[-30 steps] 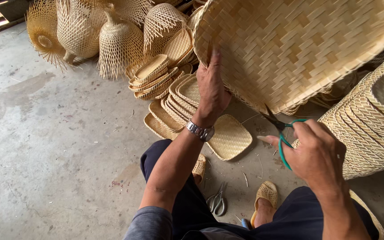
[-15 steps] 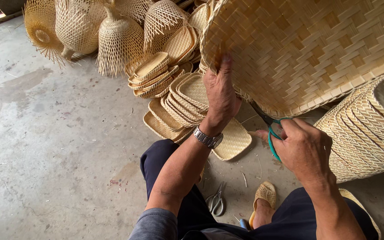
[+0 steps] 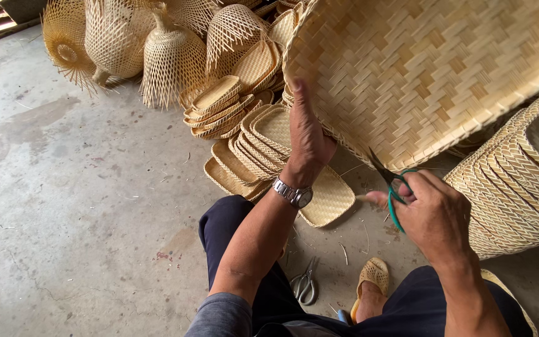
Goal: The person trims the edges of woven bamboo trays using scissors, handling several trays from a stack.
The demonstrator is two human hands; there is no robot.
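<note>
My left hand [image 3: 307, 142] grips the near rim of a large woven bamboo tray [image 3: 432, 68] and holds it tilted up in front of me, thumb pointing upward. A metal watch [image 3: 294, 194] sits on that wrist. My right hand [image 3: 432, 215] holds green-handled scissors [image 3: 389, 183], their dark blades pointing up against the tray's lower rim.
Stacks of small woven trays [image 3: 251, 140] lie on the concrete floor [image 3: 76, 212] ahead, with open-weave bamboo shades [image 3: 169, 56] behind them. A tall stack of woven baskets [image 3: 519, 181] leans at the right. A second pair of scissors [image 3: 305, 284] lies by my knee, a woven slipper [image 3: 374, 276] near it.
The tray has shifted slightly right and closer. My left hand moved up along its rim, and the scissors' blades rose to meet the lower edge.
</note>
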